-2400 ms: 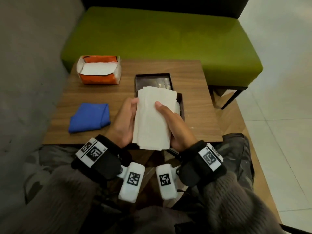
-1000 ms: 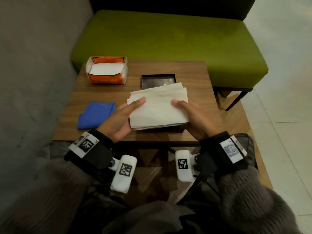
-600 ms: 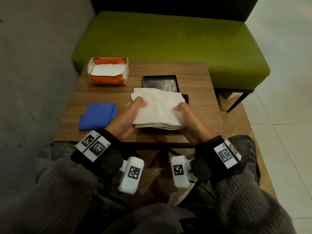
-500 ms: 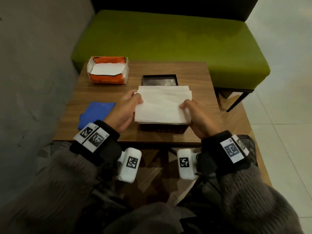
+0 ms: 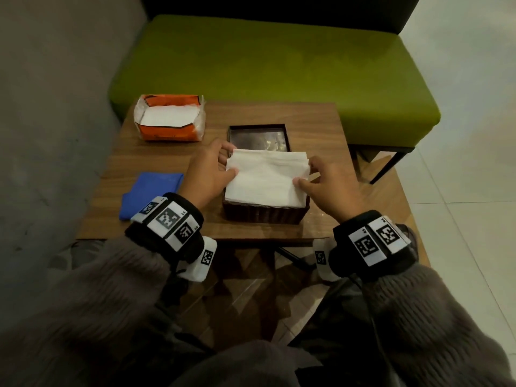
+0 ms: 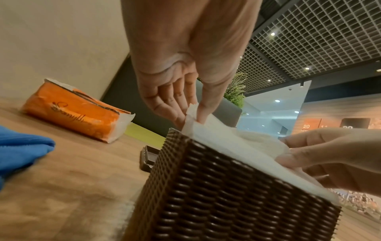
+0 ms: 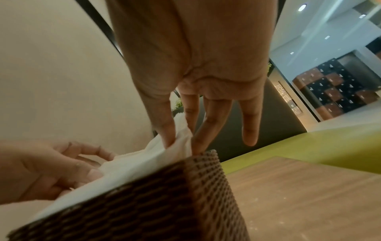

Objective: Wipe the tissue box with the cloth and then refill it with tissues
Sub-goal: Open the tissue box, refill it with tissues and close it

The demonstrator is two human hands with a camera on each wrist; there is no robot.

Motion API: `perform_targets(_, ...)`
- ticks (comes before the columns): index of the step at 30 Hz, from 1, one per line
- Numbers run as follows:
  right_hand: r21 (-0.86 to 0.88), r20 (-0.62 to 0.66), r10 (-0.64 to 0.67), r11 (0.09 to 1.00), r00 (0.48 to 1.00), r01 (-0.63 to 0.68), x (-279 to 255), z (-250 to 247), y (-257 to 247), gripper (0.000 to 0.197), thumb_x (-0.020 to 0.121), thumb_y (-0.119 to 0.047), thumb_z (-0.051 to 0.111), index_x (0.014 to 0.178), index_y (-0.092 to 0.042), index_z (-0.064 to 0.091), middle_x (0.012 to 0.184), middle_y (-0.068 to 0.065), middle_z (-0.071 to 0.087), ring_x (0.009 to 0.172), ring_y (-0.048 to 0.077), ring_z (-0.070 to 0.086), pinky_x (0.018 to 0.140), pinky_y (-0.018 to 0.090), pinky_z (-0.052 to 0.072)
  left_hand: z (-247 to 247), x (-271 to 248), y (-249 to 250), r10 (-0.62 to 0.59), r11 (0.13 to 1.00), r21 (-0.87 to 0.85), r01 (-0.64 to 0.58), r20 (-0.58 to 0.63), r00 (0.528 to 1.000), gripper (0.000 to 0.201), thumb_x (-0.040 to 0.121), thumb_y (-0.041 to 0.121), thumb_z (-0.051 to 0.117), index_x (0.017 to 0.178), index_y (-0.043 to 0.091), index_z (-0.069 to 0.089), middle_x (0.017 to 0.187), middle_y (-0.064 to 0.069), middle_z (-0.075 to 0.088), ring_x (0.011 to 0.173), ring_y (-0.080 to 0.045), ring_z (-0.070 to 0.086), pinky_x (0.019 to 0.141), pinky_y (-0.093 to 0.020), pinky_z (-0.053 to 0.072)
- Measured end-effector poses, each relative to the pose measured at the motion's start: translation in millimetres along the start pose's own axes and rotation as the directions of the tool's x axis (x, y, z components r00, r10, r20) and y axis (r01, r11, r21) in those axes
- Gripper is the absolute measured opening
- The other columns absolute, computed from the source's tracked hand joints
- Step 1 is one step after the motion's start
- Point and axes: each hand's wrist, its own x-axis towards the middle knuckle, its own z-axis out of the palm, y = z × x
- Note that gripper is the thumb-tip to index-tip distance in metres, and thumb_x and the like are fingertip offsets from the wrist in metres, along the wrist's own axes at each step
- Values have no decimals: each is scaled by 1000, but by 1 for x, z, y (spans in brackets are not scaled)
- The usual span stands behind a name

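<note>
Tissue box (image 5: pixel 265 216), dark woven, stands at the desk's (image 5: pixel 251 230) near edge with the tissues (image 5: pixel 265 180) seated on top. Left hand (image 5: pixel 208 174) and right hand (image 5: pixel 326 188) each pinch a stack end. Beyond, apparently its lid (image 5: pixel 258 138), then the orange tissue pack (image 5: pixel 170 118); blue cloth (image 5: pixel 152 191) lies left.

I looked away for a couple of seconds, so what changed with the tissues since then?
The tissue stack, held upright over the woven box earlier, was turned flat and lowered onto its opening. Left hand and right hand still pinch its ends. Blue cloth, orange pack and lid stayed put.
</note>
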Motion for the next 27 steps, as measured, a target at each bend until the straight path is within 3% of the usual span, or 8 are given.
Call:
perform_targets(3,-133,30,-46,990,999,49,7,4,-2,34,92,-21,61,124,-8,54,116,7,61,96,23,60,68,28,46,-1,1,2,2,991,131,-14,88,996,34,84,11,64,115,18,51,88,8,53,80,-13,53,75,-28,47)
perform_targets(6,-268,-3,-55,962,999,52,8,11,-6,46,90,-18,61,132,-7,46,123,14,54,104,32,57,84,41,50,0,1,6,44,947,315,-67,80,996,43,83,18,65,123,18,49,112,-3,59,99,-20,56,84,-39,50)
perform_targets(9,-309,-87,-28,951,996,0,1,16,-8,64,87,-19,64,142,-7,35,130,18,46,119,35,44,96,43,43,2,-1,4,103,891,442,-102,23,994,47,84,21,65,127,18,46,126,-6,51,119,-25,43,92,-39,43)
perform_targets(11,-315,-84,-57,949,995,27,-5,19,-12,67,88,-24,64,145,-9,33,135,16,44,122,32,40,99,40,39,3,-3,1,178,846,497,-194,81,981,36,85,22,62,120,20,52,124,-3,51,119,-23,39,93,-37,37)
perform_targets(15,-355,133,-187,908,973,223,-8,30,-20,52,95,-38,55,141,-16,45,142,8,46,131,25,40,112,40,32,8,-8,-4,143,745,601,-289,280,949,27,90,32,54,117,26,58,127,4,53,127,-18,32,99,-40,26)
perform_targets(20,-437,363,-43,874,931,211,2,45,-23,66,97,-59,34,150,-21,32,159,11,24,146,26,24,120,45,12,14,-7,-13,57,629,699,-341,396,917,38,94,46,41,126,31,53,136,8,50,140,-17,16,110,-51,18)
perform_targets(24,-437,380,-4,881,925,183,5,49,-25,68,95,-65,25,148,-24,35,161,11,18,147,27,21,121,48,10,7,-2,-11,101,733,600,-320,370,924,33,92,43,47,121,30,57,132,8,53,138,-17,23,108,-48,20)
perform_targets(27,-407,342,-52,891,938,198,5,51,-25,69,94,-67,28,150,-27,32,163,7,11,150,26,12,121,49,13,-12,12,-16,166,913,357,-197,115,979,23,90,30,53,111,25,62,112,4,61,114,-17,48,94,-41,40)
